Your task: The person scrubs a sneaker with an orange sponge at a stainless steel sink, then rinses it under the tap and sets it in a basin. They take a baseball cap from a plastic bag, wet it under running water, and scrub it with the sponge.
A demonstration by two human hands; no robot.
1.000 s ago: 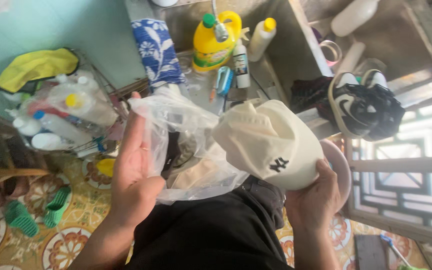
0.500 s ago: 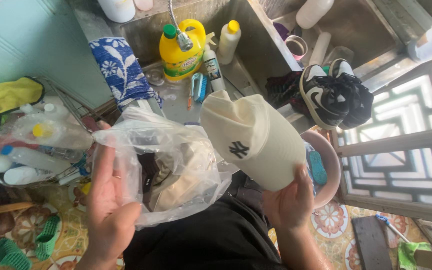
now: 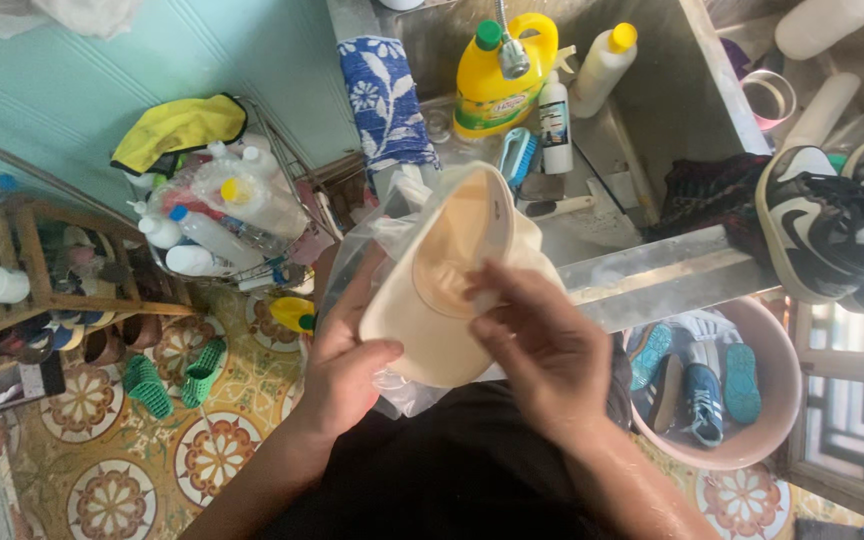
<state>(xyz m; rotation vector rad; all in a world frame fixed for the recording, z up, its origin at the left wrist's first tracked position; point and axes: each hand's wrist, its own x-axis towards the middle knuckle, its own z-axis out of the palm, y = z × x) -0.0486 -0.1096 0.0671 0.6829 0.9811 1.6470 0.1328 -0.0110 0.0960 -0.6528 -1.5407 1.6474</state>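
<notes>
I hold a cream baseball cap (image 3: 452, 250) upside down in front of me, its inside facing up. My left hand (image 3: 347, 350) grips the cap's brim edge together with a clear plastic bag (image 3: 392, 215) that lies under and behind the cap. My right hand (image 3: 542, 345) rests on the cap's right side, fingers reaching into the crown. The bag's lower part is hidden by the cap and my hands.
A metal sink (image 3: 592, 130) ahead holds a yellow detergent bottle (image 3: 502, 70), a white bottle (image 3: 602, 55) and a blue brush (image 3: 517, 158). Black-and-white sneakers (image 3: 822, 220) sit at right; a pink basin (image 3: 772, 400) holds shoes. A wire rack of bottles (image 3: 212, 220) stands left.
The cap has been turned over from crown-up to inside-up and brought to the centre. My left hand moved from the bag onto the cap's brim; my right hand shifted on top.
</notes>
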